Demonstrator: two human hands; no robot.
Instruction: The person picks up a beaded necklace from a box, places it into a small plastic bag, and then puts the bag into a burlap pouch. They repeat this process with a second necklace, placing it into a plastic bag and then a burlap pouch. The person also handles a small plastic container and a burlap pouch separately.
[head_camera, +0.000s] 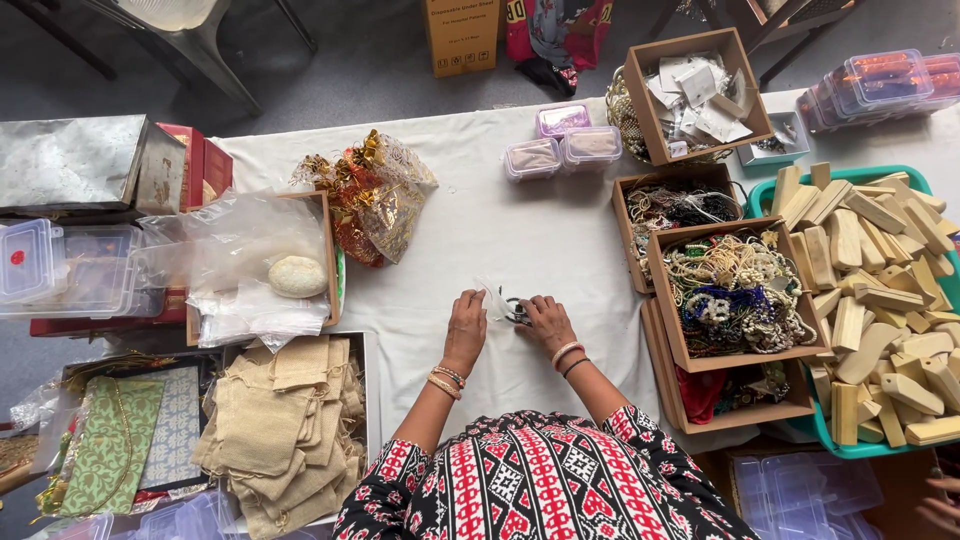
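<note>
Head view looks straight down on a desk (520, 240) covered with a white cloth, where a person in a red, black and white patterned top works with both hands near the front edge. The left hand (466, 325) rests on the cloth with its fingers curled down onto a small clear plastic pouch (493, 298). The right hand (545, 320) lies just beside it, its fingers closed around a small dark ring-shaped piece of jewellery (515, 308) that sits between the two hands, touching the pouch. Whether the left fingers pinch the pouch or only press on it cannot be told. Both wrists wear bangles.

To the right, a cardboard box (735, 295) holds a tangle of bead necklaces, with another box of beads (675, 205) behind it and a third box of small paper packets (695, 95) further back. A teal tray (880, 300) piled with pale wooden blocks stands at the far right. Three small lidded plastic tubs (562, 145) sit near the back of the desk. On the left lie a gold and red gift bag (375, 190), a box of clear plastic bags (250, 265) and a stack of burlap pouches (285, 430).
</note>
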